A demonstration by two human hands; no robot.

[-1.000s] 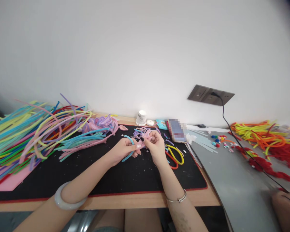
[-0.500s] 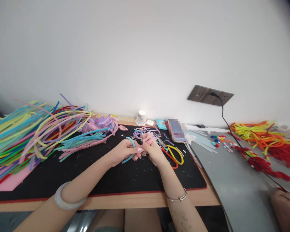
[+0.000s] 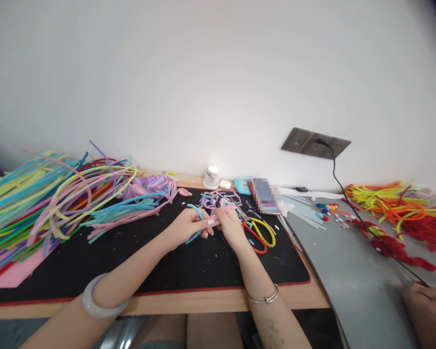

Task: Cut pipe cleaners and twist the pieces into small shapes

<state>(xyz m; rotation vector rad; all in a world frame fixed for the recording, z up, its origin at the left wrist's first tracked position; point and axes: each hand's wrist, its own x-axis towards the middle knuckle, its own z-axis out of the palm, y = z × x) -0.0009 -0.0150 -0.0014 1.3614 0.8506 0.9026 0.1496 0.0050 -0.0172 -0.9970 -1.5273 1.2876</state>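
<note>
My left hand is closed over the black mat, with a curved blue pipe cleaner held through its fingers. Close beside it, my right hand pinches a pink fuzzy piece, whose other end reaches my left fingertips. The fingers partly hide the pink piece. Behind the hands lies a pile of short purple and pink cut pieces. Scissors with red and yellow handles rest just right of my right hand.
Bundles of coloured pipe cleaners cover the left side. A paper cup and a phone stand or lie at the back. On the grey table are red and yellow pipe cleaners, small pompoms, a cable and another person's hand.
My hands have drawn slightly apart, and the pink piece now stretches between their fingertips. The blue pipe cleaner has shifted a little left with my left hand.
</note>
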